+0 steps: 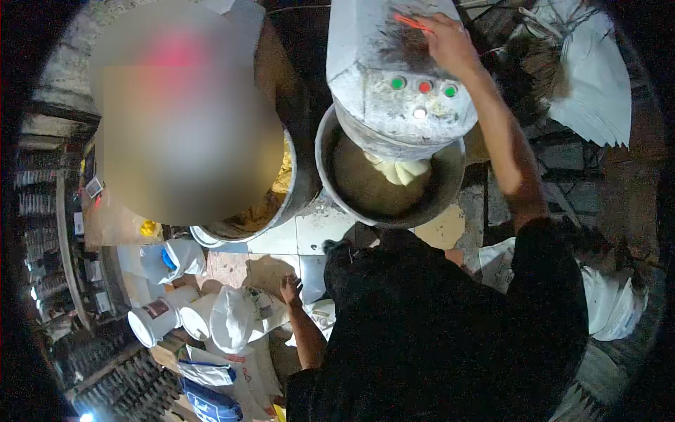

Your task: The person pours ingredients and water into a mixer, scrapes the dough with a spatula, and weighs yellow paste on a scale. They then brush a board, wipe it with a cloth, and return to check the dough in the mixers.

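Looking down, I find the left hand (pixel 290 289) nearest, fingers apparently loosely parted, though dim; a pale container (pixel 230 320) stands beside them. Farther off, a metal bowl (pixel 450 172) lies nearer than the right hand (pixel 450 43), whose fingers grip an orange tool (pixel 410 22) at the machine's top (pixel 376 98).

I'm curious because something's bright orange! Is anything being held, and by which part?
Yes: the right hand holds a thin orange thing by one end. The left hand looks empty.
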{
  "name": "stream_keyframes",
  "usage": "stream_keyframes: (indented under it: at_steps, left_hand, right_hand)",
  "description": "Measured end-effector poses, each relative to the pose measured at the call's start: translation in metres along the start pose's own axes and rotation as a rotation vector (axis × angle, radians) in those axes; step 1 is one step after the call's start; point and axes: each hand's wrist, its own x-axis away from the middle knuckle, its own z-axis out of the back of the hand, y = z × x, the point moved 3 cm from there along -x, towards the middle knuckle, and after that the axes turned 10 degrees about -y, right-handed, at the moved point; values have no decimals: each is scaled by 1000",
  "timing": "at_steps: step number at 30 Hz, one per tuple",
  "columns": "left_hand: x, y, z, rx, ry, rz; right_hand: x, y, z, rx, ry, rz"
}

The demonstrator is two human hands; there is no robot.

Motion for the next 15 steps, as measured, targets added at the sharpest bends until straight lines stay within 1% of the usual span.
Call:
stream_keyframes:
  at_steps: [2,3,4,6,7,8,9,11,13,15]
  left_hand:
    - [-9,-14,25,0,5,134]
    - [-12,-32,44,10,12,202]
    - [-24,-73,78,90,54,253]
    - [1,-84,93,46,42,394]
    - [4,-114,117,172,-129,244]
    - [-8,-136,146,-6,-363,213]
    - [4,-144,156,-73,-307,291]
    - [24,-152,173,-50,-175,464]
    - [30,-146,193,12,-87,561]
    - [25,-135,214,74,-26,616]
  right_hand:
    - [-1,5,-3,-3,-63,36]
    - [-5,6,-7,-6,-96,65]
    - [-6,8,-13,-26,-139,60]
    - [-5,19,-35,-70,-227,60]
    - [3,53,-63,-113,-269,52]
    - [-2,40,-63,-121,-266,79]
    - [-7,26,-63,-129,-264,105]
    - [-30,-52,-24,50,-221,99]
    - [-65,-108,-17,325,-221,-80]
    - [-93,-191,-36,-492,-82,28]
